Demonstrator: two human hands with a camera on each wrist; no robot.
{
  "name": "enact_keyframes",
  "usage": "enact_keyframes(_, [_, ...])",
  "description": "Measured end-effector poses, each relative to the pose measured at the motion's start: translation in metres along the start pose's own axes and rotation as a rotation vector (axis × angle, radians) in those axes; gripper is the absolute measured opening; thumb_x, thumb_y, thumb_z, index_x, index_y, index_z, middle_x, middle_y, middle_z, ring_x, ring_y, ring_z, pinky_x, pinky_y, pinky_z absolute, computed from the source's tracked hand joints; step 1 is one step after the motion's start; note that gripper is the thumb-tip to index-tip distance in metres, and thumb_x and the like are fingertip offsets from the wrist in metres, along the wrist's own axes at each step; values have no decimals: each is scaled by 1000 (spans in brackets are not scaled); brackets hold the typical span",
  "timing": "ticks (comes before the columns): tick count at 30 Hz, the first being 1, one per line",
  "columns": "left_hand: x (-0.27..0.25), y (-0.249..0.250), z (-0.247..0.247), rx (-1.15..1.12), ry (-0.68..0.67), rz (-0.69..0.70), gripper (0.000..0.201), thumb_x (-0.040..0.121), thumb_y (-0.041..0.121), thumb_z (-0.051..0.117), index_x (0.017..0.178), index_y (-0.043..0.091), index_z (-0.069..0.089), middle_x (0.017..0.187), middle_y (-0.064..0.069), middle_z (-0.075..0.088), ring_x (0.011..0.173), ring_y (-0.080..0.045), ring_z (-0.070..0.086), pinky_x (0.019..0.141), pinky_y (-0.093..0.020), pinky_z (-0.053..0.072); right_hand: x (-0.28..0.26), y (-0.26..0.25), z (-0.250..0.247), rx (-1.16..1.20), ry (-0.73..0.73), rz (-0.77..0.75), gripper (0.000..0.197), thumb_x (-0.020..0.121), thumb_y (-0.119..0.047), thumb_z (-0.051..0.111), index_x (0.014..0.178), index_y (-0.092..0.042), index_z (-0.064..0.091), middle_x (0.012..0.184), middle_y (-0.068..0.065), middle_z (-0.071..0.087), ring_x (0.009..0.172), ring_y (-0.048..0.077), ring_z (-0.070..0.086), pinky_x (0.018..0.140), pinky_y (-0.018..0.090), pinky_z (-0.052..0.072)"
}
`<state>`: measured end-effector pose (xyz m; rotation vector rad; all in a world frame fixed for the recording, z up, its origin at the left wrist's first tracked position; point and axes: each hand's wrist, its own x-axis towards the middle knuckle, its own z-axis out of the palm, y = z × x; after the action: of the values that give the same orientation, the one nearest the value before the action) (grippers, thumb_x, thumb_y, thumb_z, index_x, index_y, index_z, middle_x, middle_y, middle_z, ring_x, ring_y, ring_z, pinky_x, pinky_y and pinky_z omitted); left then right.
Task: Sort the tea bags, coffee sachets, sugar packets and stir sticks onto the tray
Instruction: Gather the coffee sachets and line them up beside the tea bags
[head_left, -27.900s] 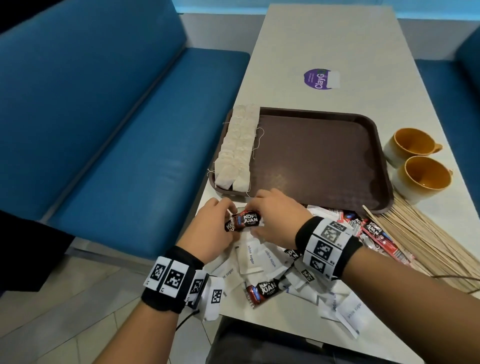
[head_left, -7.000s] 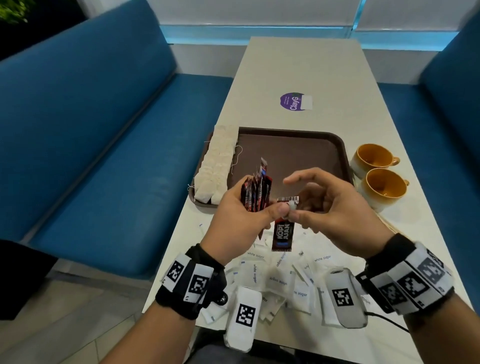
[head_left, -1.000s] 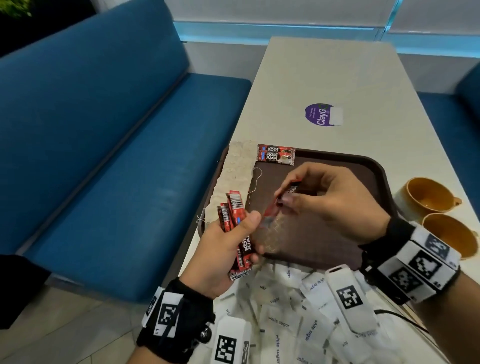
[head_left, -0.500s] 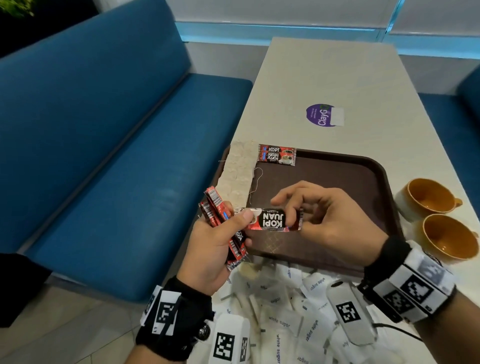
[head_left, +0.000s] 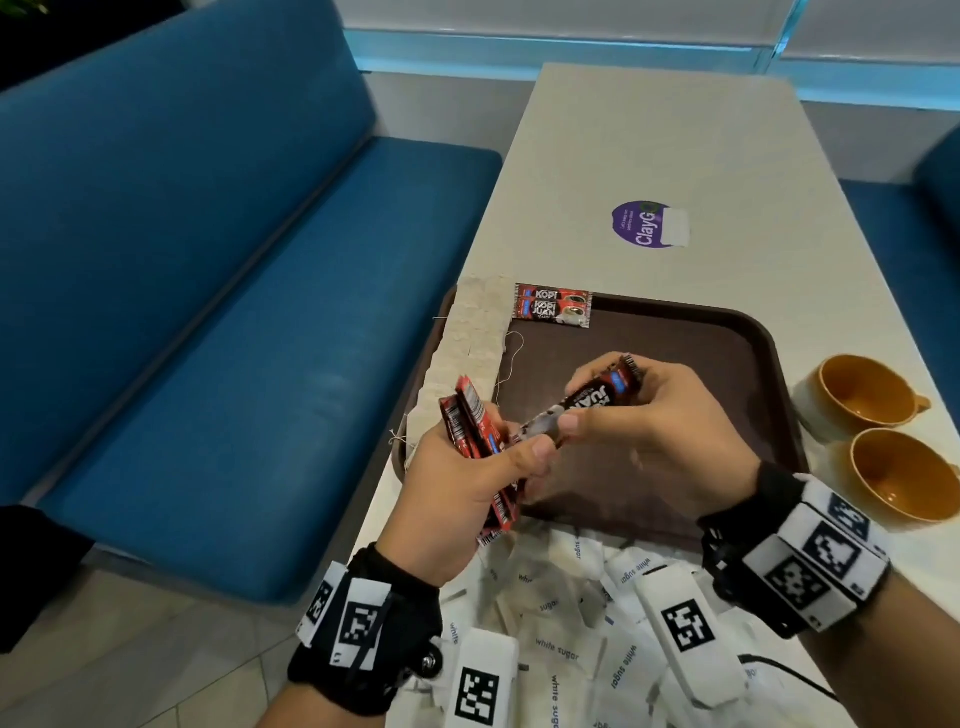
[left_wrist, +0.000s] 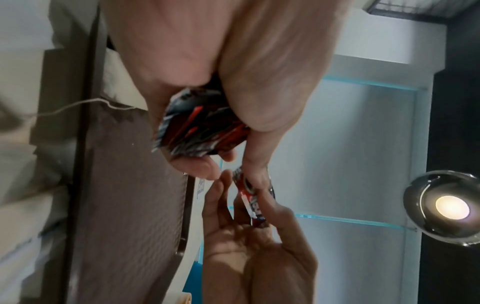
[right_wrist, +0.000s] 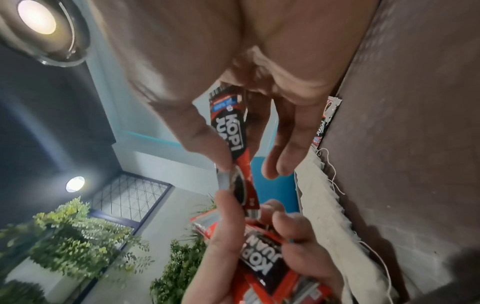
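A café or canteen booth: a long pale bench (head_left: 675, 156) runs toward 12 o'clock with padded blue seats (head_left: 208, 312) at 9 and 3 o'clock. It carries a brown plastic serving tray (head_left: 727, 332), two ochre ceramic cups (head_left: 883, 436) and a round purple sticker (head_left: 641, 224).

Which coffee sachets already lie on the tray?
Only the two coffee sachets at the tray's far left corner; the rest are held in the hands.

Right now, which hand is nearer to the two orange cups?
Right. The right hand is over the tray's middle, closer to the orange cups at the table's right; the left hand is over the tray's left edge.
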<state>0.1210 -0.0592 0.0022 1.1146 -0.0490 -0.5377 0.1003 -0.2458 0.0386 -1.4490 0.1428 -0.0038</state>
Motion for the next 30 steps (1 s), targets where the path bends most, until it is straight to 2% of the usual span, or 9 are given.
enact_keyframes(4, [1,3,-5,72,-20,49,27,70,20,90,69,32,65,83,-7,65,71,-21,60,65,-36,50,-2,-5,-1,23,41,23,32,75,30,66,93,3,61,70,8,58,49,8,56,46,16,45])
enact_keyframes(8, [1,11,0,139,26,101,17,72,27,86,67,35,73,83,-5,71,67,-17,64,62,-33,52,-1,1,-2,-251,-70,16,80,73,18,75,134,-25,48,90,15,70,61,22,60,60,34,52])
enact_keyframes(11, [8,9,-5,185,116,93,22,70,30,91,69,36,69,77,-2,69,66,-19,65,64,-34,51,-3,2,0,-377,-211,31,92,69,-2,73,142,-45,37,84,14,70,65,23,62,66,39,51])
enact_keyframes(15, [13,2,-14,177,188,66,31,67,20,91,75,28,62,79,-8,66,68,-22,67,64,-34,53,-4,0,-1,-469,-253,39,67,77,0,73,129,-37,54,82,8,73,66,24,64,67,39,55])
enact_keyframes(19, [14,0,-16,34,224,86,40,69,14,94,80,22,56,89,-14,66,74,-28,66,70,-38,54,2,-1,-8,-432,-131,82,24,83,-5,81,103,-13,71,84,13,75,76,51,67,67,58,59])
enact_keyframes(21, [14,1,-13,-17,232,93,34,71,14,88,80,18,56,88,-14,71,75,-27,70,72,-37,56,5,-1,-11,-342,-116,117,18,82,-6,82,97,-3,72,85,20,76,69,48,64,65,52,58])
enact_keyframes(23, [14,1,-11,-42,240,92,29,75,17,83,82,17,55,82,-12,71,73,-26,71,68,-35,57,13,-1,-16,-289,-62,98,16,81,-3,80,95,1,73,86,23,75,65,34,63,59,38,59])
enact_keyframes(25, [15,0,-12,-57,251,69,30,78,22,82,83,17,52,75,-8,65,69,-24,68,62,-33,56,28,-2,-25,-281,26,54,14,82,2,78,95,-2,74,88,24,75,59,23,64,57,26,58])
enact_keyframes(30, [16,0,-20,-139,214,-11,37,80,28,83,94,14,52,75,-2,59,71,-22,63,65,-34,54,80,5,-47,-322,191,47,18,84,2,77,96,-12,76,91,18,74,60,9,64,61,18,57])
